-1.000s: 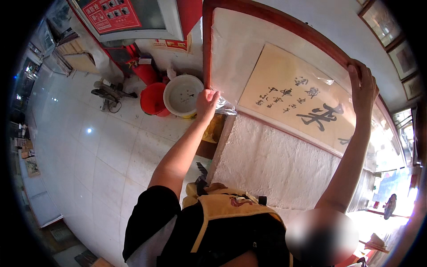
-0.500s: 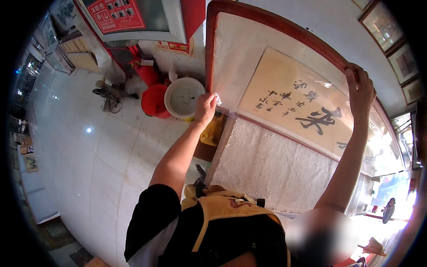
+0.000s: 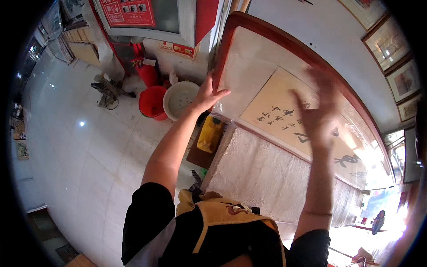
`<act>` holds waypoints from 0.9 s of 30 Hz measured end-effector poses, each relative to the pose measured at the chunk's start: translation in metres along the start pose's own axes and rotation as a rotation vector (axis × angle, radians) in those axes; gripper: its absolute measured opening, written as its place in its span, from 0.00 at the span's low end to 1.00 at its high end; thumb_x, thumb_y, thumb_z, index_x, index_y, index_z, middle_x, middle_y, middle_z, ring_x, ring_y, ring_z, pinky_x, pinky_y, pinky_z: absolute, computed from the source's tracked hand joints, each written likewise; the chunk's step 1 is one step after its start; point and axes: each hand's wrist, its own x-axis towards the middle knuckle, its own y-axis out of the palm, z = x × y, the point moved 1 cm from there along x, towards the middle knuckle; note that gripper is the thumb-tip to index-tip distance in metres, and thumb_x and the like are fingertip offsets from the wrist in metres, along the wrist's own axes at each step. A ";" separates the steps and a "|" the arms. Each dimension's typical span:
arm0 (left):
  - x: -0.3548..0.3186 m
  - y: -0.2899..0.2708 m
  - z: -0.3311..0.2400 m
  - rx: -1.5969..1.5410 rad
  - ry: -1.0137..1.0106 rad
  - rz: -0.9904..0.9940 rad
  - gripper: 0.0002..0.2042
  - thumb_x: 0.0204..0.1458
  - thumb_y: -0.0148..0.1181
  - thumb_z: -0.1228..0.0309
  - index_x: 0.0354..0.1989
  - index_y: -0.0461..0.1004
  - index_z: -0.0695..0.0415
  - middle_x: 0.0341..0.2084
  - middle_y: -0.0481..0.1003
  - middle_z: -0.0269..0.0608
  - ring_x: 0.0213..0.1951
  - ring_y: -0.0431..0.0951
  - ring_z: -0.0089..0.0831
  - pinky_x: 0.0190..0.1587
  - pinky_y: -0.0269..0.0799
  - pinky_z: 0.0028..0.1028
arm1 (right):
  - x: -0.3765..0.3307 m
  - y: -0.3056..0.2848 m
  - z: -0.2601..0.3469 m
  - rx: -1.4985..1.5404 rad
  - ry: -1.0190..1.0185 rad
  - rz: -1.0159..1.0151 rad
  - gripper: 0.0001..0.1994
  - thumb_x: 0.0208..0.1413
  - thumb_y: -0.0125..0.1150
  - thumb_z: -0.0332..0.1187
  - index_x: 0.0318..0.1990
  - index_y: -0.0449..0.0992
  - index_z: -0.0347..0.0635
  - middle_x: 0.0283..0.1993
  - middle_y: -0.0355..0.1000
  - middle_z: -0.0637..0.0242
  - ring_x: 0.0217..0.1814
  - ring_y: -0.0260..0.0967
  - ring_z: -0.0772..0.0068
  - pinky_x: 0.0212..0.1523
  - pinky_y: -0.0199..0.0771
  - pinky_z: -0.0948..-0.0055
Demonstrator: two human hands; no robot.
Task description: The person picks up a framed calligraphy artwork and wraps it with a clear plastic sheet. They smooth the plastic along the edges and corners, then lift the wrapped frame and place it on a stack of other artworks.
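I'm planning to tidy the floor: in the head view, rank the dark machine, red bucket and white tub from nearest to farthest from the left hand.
1. White tub: just left of the left hand.
2. Red bucket: left of the tub.
3. Dark machine: farthest left.

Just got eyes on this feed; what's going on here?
A person has both hands up at a red-rimmed board bearing a calligraphy sheet. The left hand is at the board's left edge, thumb extended; whether it grips is unclear. The right hand, motion-blurred with fingers spread, is in front of the sheet; contact can't be judged.
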 end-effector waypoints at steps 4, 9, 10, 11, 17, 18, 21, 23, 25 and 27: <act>-0.005 0.016 0.012 -0.122 0.020 -0.062 0.41 0.49 0.75 0.66 0.67 0.55 0.63 0.59 0.69 0.47 0.60 0.70 0.36 0.64 0.65 0.34 | 0.026 0.070 0.070 0.004 -0.344 0.245 0.24 0.52 0.68 0.29 0.59 0.76 0.51 0.65 0.69 0.69 0.44 0.75 0.71 0.44 0.83 0.70; -0.016 0.028 0.041 -0.005 -0.143 -0.202 0.40 0.46 0.77 0.66 0.64 0.57 0.64 0.54 0.69 0.45 0.56 0.71 0.35 0.62 0.66 0.34 | 0.057 0.117 0.077 -0.345 -0.443 0.297 0.18 0.51 0.64 0.33 0.50 0.73 0.47 0.46 0.70 0.66 0.44 0.76 0.73 0.39 0.82 0.73; -0.018 0.031 0.031 -0.176 -0.137 -0.215 0.39 0.44 0.79 0.65 0.62 0.60 0.64 0.53 0.68 0.44 0.55 0.70 0.35 0.60 0.67 0.34 | 0.062 0.117 0.074 -0.345 -0.424 0.308 0.16 0.50 0.64 0.32 0.47 0.73 0.47 0.43 0.70 0.66 0.43 0.77 0.72 0.38 0.82 0.73; -0.019 0.033 0.027 -0.223 -0.127 -0.220 0.40 0.44 0.79 0.64 0.62 0.60 0.64 0.52 0.68 0.44 0.55 0.70 0.35 0.59 0.67 0.34 | 0.064 0.116 0.070 -0.345 -0.406 0.319 0.13 0.50 0.64 0.32 0.45 0.74 0.47 0.40 0.70 0.67 0.42 0.77 0.72 0.38 0.81 0.73; -0.014 0.040 0.029 -0.310 -0.055 -0.247 0.40 0.39 0.82 0.63 0.59 0.65 0.63 0.49 0.70 0.44 0.52 0.72 0.33 0.57 0.68 0.34 | 0.057 0.118 0.074 -0.374 -0.313 0.574 0.11 0.52 0.59 0.26 0.44 0.74 0.45 0.43 0.70 0.64 0.37 0.79 0.65 0.34 0.82 0.66; -0.017 0.040 0.030 -0.254 -0.072 -0.304 0.40 0.38 0.82 0.62 0.58 0.66 0.63 0.49 0.69 0.46 0.51 0.72 0.36 0.57 0.68 0.35 | 0.054 0.117 0.082 -0.376 -0.270 0.604 0.11 0.53 0.60 0.27 0.44 0.74 0.44 0.44 0.70 0.63 0.37 0.79 0.63 0.35 0.82 0.65; -0.017 0.041 0.035 -0.182 -0.074 -0.342 0.41 0.37 0.82 0.61 0.59 0.66 0.64 0.50 0.69 0.48 0.52 0.72 0.38 0.58 0.68 0.35 | 0.043 0.122 0.095 -0.413 -0.187 0.617 0.10 0.51 0.63 0.27 0.41 0.75 0.42 0.48 0.69 0.60 0.33 0.80 0.65 0.32 0.83 0.68; -0.016 0.041 0.039 -0.185 -0.055 -0.366 0.43 0.36 0.83 0.59 0.59 0.65 0.63 0.50 0.69 0.48 0.52 0.72 0.38 0.57 0.67 0.36 | 0.038 0.128 0.100 -0.414 -0.107 0.590 0.10 0.49 0.66 0.28 0.40 0.76 0.41 0.48 0.69 0.60 0.33 0.80 0.66 0.31 0.83 0.71; -0.015 0.041 0.047 -0.121 -0.023 -0.400 0.43 0.36 0.83 0.58 0.59 0.65 0.63 0.49 0.69 0.48 0.52 0.71 0.38 0.56 0.67 0.36 | 0.037 0.132 0.105 -0.377 0.008 0.551 0.11 0.49 0.67 0.30 0.40 0.76 0.42 0.45 0.71 0.63 0.35 0.81 0.66 0.32 0.83 0.71; -0.015 0.042 0.050 -0.128 -0.030 -0.395 0.42 0.35 0.83 0.57 0.58 0.66 0.61 0.48 0.70 0.47 0.51 0.71 0.39 0.56 0.67 0.36 | 0.037 0.139 0.100 -0.328 -0.001 0.398 0.10 0.48 0.68 0.31 0.38 0.77 0.44 0.42 0.72 0.66 0.39 0.80 0.66 0.36 0.83 0.70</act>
